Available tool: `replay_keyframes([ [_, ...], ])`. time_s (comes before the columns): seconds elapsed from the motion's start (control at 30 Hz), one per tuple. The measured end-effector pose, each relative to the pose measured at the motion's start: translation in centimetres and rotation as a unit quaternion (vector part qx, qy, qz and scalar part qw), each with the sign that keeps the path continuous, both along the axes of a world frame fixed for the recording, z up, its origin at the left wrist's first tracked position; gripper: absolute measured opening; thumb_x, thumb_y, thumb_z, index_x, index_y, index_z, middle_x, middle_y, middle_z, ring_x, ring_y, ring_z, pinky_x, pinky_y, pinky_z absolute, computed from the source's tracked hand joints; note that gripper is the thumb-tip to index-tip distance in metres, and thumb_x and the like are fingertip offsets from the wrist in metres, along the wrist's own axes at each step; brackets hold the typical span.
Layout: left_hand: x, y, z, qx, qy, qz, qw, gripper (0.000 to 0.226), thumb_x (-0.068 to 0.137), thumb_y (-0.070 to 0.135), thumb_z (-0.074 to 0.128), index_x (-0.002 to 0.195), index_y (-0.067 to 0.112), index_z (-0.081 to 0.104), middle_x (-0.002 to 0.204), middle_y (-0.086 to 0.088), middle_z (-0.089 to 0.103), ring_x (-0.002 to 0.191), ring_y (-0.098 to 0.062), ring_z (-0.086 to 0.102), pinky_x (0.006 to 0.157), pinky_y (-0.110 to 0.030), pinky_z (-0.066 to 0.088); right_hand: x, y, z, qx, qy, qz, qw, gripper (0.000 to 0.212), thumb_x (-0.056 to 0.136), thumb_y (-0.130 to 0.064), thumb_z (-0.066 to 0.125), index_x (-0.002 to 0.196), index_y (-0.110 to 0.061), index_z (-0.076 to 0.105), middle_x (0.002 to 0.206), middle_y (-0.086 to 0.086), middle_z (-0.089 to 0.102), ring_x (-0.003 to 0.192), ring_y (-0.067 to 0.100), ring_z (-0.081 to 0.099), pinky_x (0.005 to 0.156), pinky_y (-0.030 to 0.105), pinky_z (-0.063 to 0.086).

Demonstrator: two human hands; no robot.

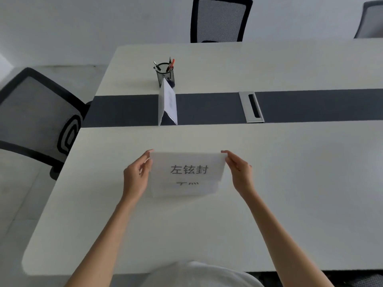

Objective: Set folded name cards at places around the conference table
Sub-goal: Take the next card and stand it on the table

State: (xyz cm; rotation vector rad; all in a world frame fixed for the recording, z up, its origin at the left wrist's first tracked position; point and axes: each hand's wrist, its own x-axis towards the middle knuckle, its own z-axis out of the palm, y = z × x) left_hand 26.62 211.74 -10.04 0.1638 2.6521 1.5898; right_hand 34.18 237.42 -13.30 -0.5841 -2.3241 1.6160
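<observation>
A white folded name card (187,167) with three black printed characters is held above the near half of the white conference table (290,183). My left hand (136,176) pinches its left edge and my right hand (238,171) pinches its right edge. Under it lies another white card (184,189), mostly covered, with only the top of its print showing. A third folded card (167,104) stands tent-like on the dark centre strip, seen from its end.
A black mesh pen holder (165,74) with pens stands behind the standing card. A silver cable port (251,107) sits in the dark strip (310,105). Mesh chairs stand at the left end (37,114), far side (219,19) and far right (371,19).
</observation>
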Motion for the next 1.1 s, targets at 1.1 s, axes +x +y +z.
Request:
replay_keyframes([
  [1.1,-0.3,27.3,-5.2,0.102,-0.358,-0.108,0.922,0.026,0.072,0.01,0.047,0.06,0.028,0.032,0.073,0.005,0.041,0.072,-0.011,0.036,0.062,-0.023,0.025,5.5,19.9,-6.4,-0.097,-0.104,-0.262,0.955,0.044,0.091,-0.004,0.035,0.132,-0.015,0.046,0.135,0.007,0.053,0.124,0.02,0.05,0.105,0.033,0.038],
])
